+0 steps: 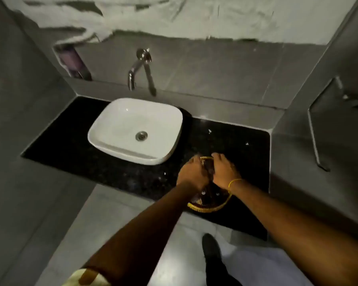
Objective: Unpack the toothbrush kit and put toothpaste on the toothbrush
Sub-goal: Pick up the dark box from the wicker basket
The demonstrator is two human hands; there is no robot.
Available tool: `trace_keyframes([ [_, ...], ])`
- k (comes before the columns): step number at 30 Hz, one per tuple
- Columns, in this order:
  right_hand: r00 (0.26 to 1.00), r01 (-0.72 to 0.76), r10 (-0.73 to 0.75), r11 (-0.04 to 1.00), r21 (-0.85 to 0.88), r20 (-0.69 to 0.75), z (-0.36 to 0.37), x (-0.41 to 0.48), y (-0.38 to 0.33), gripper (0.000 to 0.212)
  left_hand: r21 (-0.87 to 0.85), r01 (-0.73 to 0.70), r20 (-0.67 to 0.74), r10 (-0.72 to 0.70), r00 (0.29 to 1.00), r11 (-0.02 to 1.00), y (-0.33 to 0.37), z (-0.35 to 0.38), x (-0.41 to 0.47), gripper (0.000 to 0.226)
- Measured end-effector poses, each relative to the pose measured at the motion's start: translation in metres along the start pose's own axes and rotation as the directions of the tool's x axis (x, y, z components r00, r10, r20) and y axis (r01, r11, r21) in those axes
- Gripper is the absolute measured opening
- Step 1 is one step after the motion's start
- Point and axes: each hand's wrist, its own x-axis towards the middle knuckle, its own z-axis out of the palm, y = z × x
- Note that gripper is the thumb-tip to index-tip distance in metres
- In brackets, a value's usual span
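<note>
A round dark basket with a yellow rim (pixel 207 207) sits on the black counter (pixel 70 145), at its front edge, right of the basin. Both of my hands are down in its far half. My left hand (pixel 191 176) is curled into a fist at the left of the rim. My right hand (pixel 223 172), with a yellow thread on its wrist, has its fingers bent over the far rim. Between them is a small dark packet (pixel 208 169), which both hands seem to grip. It is blurred, and no toothbrush or toothpaste shows.
A white basin (pixel 112 129) stands on the counter to the left, with a wall-mounted chrome tap (pixel 141 67) above it. Grey tiled walls close in on both sides, and the right one carries a metal rail (pixel 313 131). My dark shoe (pixel 211 250) is on the floor below.
</note>
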Motion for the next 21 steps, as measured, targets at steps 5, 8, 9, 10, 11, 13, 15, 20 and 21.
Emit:
trace_keyframes([
  [5,0.987,-0.145,0.144,0.989,0.009,0.072,0.057,0.021,0.032,0.057,0.082,0.129,0.197,-0.143,0.97,0.988,-0.015,0.056,0.044,0.048],
  [8,0.992,-0.124,0.124,0.992,-0.007,0.02,0.06,0.024,0.03,0.053,0.016,0.166,0.167,-0.166,0.972,0.986,-0.01,0.059,0.061,0.021],
  [9,0.993,-0.115,0.116,0.993,-0.039,0.016,0.059,0.027,0.028,0.049,-0.012,0.189,0.157,-0.185,0.97,0.982,-0.009,0.063,0.067,0.019],
  [10,0.993,-0.112,0.113,0.992,-0.058,0.017,0.058,0.028,0.026,0.047,-0.043,0.218,0.151,-0.209,0.966,0.975,-0.009,0.067,0.07,0.017],
  [11,0.992,-0.121,0.122,0.991,-0.061,0.017,0.059,0.027,0.025,0.044,-0.071,0.24,0.146,-0.228,0.963,0.968,-0.01,0.071,0.071,0.014],
  [13,0.99,-0.133,0.134,0.991,-0.029,0.032,0.065,0.033,0.023,0.042,-0.112,0.292,0.129,-0.278,0.952,0.95,-0.02,0.078,0.078,0.01],
  [15,0.991,-0.132,0.132,0.991,-0.014,0.006,0.072,0.034,0.025,0.04,-0.159,0.36,0.134,-0.341,0.93,0.919,-0.031,0.082,0.083,0.004],
  [20,0.992,-0.11,0.108,0.993,-0.031,-0.064,0.066,0.017,0.025,0.046,-0.302,0.401,0.204,-0.352,0.913,0.865,-0.046,0.082,0.08,0.025],
  [21,0.991,-0.117,0.117,0.993,0.008,-0.058,0.062,0.013,0.02,0.048,-0.347,0.395,0.204,-0.342,0.917,0.851,-0.049,0.079,0.077,0.027],
])
